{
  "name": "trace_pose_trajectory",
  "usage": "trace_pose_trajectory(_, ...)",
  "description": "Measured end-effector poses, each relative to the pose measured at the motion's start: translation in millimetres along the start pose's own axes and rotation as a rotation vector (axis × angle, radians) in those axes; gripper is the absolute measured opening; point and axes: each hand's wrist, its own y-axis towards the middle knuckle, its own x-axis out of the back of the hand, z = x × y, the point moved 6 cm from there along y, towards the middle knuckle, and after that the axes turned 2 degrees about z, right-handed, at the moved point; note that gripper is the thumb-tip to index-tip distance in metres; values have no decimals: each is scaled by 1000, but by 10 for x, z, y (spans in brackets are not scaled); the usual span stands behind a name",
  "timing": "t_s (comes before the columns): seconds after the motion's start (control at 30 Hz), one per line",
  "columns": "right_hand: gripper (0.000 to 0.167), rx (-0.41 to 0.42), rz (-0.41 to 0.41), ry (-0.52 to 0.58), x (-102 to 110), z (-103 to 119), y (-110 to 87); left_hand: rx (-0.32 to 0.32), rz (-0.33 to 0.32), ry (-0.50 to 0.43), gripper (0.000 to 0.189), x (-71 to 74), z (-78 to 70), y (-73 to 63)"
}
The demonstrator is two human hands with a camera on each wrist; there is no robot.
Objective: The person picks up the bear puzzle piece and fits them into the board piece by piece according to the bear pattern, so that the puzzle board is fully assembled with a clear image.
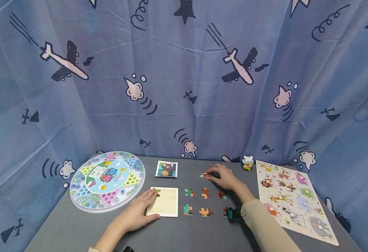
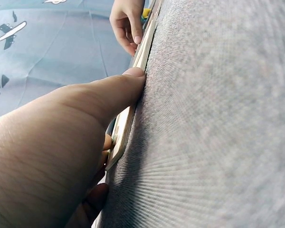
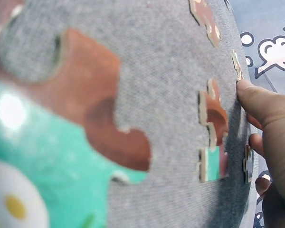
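My left hand (image 1: 140,210) holds the left side of a shallow wooden puzzle tray (image 1: 168,204), thumb along its near edge and fingers at its left edge and upper left corner. One jigsaw piece (image 1: 157,192) lies in that corner, partly behind the fingers. Reaching to the far row, my right hand (image 1: 223,176) pinches a brown jigsaw piece (image 1: 205,175) at its right end. The right wrist view shows the thumb tip (image 3: 244,86) against that piece's edge. Another piece (image 3: 248,164) lies under the right hand, hidden in the head view.
Several loose jigsaw pieces (image 1: 205,212) lie in rows right of the tray. Behind it is a bear picture card (image 1: 166,169). A round marble game board (image 1: 108,182) lies left, an animal puzzle board (image 1: 294,199) right, and a small figurine (image 1: 247,163) stands at the back.
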Motion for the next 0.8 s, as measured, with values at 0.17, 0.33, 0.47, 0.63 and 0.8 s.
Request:
trace_pose_trajectory(0.17, 23, 10, -3, -19, -16, 2, -38, 2, 10, -12, 88, -28, -9, -5)
trace_pose_trajectory(0.33, 22, 0, 6, -28, -16, 12, -34, -2, 3, -11, 87, -31, -15, -13)
trace_pose_trajectory(0.47, 23, -24, 16, -23, -11, 26, -13, 0, -7, -4, 87, -20, -8, -20)
trace_pose_trajectory(0.63, 22, -48, -3, -27, -2, 59, -19, 9, 0, 0, 87, -9, -3, -20)
trace_pose_trajectory(0.8, 22, -95, -42, -14, 7, 115, -77, 15, 6, -3, 86, -16, -3, -7)
